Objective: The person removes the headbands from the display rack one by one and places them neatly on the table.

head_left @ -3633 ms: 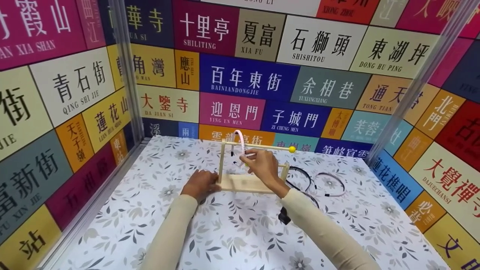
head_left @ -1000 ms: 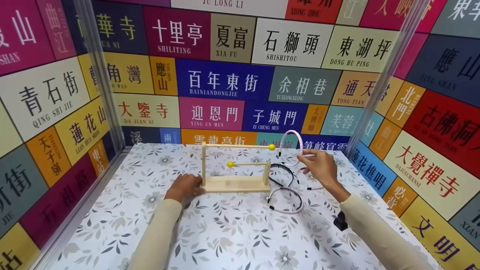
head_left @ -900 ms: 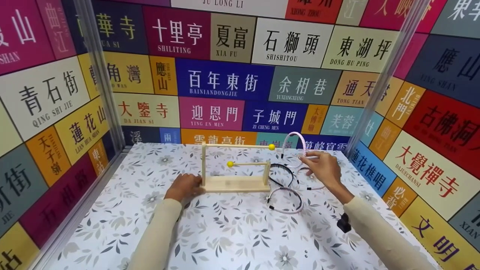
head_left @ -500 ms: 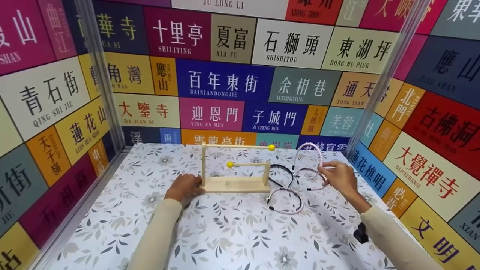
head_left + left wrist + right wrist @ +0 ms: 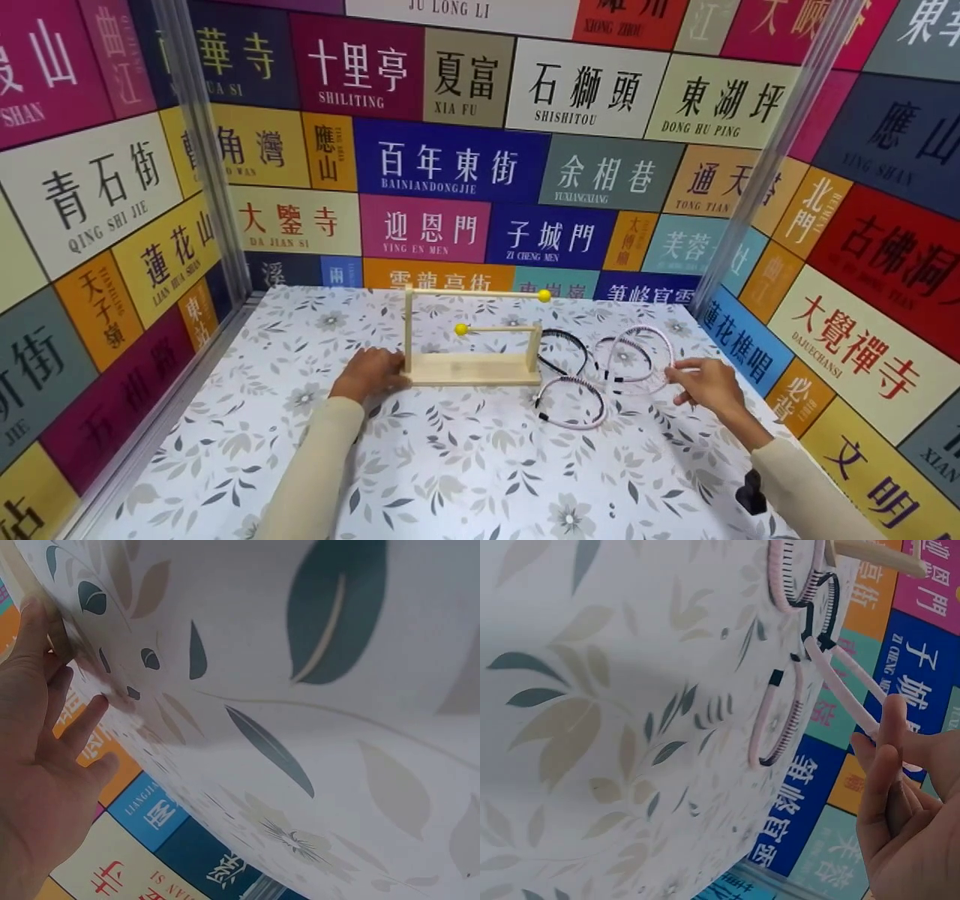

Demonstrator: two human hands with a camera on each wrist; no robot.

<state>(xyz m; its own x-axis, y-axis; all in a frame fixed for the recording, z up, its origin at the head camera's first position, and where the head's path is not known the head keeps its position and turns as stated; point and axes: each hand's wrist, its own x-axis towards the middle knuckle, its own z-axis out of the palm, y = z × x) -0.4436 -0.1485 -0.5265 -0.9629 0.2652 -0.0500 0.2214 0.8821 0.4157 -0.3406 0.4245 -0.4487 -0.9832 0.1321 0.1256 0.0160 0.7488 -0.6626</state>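
A pale wooden stand (image 5: pixel 472 367) has an upright at each end and two rods tipped with yellow balls (image 5: pixel 544 296). My left hand (image 5: pixel 371 373) is at the left end of its base, thumb and a finger on the wood; in the left wrist view the other fingers of the left hand (image 5: pixel 45 742) are spread loosely. To the right of the stand, my right hand (image 5: pixel 709 386) pinches a pink-and-white headband (image 5: pixel 670 346) by one side, low over the table. In the right wrist view this headband (image 5: pixel 847 694) hangs from thumb and fingers.
More headbands lie on the flower-patterned table (image 5: pixel 450 465): a black one (image 5: pixel 585 352) beside the stand, a pink-and-black one (image 5: pixel 600 416) nearer the front, and another (image 5: pixel 622 345) behind the held one. Panels of lettered signs (image 5: pixel 450 165) wall in the table's back and sides.
The held headband was at the stand's rods 3.6 seconds ago. It has since moved right, away from the stand, and sunk towards the table. My left hand keeps its place at the base.
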